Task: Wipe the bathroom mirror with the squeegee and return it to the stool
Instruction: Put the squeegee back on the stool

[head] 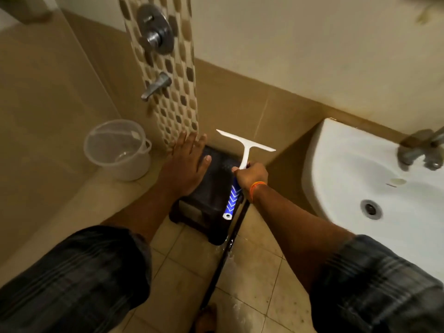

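Observation:
A squeegee (245, 147) with a white T-shaped blade and a blue-and-white handle is held over the right side of a dark plastic stool (211, 203) on the floor. My right hand (251, 176) is shut on the handle just below the white neck, blade pointing away toward the wall. My left hand (189, 162) hovers flat over the stool's left part, fingers spread, holding nothing. Whether the squeegee touches the stool is unclear. No mirror is in view.
A clear plastic bucket (117, 150) stands on the raised ledge left of the stool. A white washbasin (374, 179) with a tap (418, 150) juts out at right. Shower fittings (156, 32) are on the tiled wall. A dark pole (225, 251) leans beside the stool. The floor tiles look wet.

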